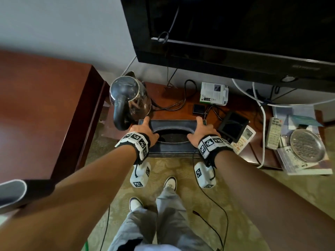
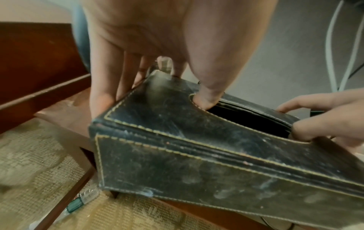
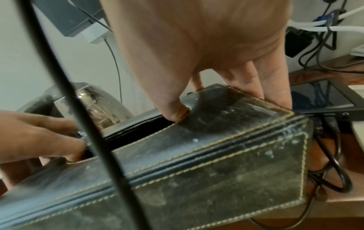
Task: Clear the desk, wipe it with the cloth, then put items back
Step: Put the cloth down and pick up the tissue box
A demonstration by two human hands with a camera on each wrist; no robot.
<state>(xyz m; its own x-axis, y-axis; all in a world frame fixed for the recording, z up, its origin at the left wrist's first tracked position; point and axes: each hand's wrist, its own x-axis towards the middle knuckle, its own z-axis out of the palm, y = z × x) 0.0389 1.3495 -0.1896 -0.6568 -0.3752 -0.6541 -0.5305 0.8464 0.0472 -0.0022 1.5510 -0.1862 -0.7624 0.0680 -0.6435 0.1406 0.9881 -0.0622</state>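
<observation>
A worn black leather tissue box [image 1: 172,125] with pale stitching sits at the front edge of the low wooden desk [image 1: 174,98]. My left hand [image 1: 148,129] grips its left end. The thumb is hooked into the oval slot and the fingers [image 2: 102,87] run down the end face. My right hand [image 1: 197,129] grips the right end the same way, thumb in the slot [image 3: 175,112]. In the wrist views the box [image 2: 216,163] [image 3: 216,163] overhangs the desk edge; I cannot tell whether it is lifted. No cloth is in view.
A steel kettle [image 1: 129,98] stands just left of the box, touching distance from my left hand. A black device [image 1: 233,127], two remotes [image 1: 273,133], a white carton [image 1: 213,94], cables and a metal dish [image 1: 306,145] crowd the right. A TV [image 1: 235,29] hangs above; a cabinet [image 1: 41,105] stands at left.
</observation>
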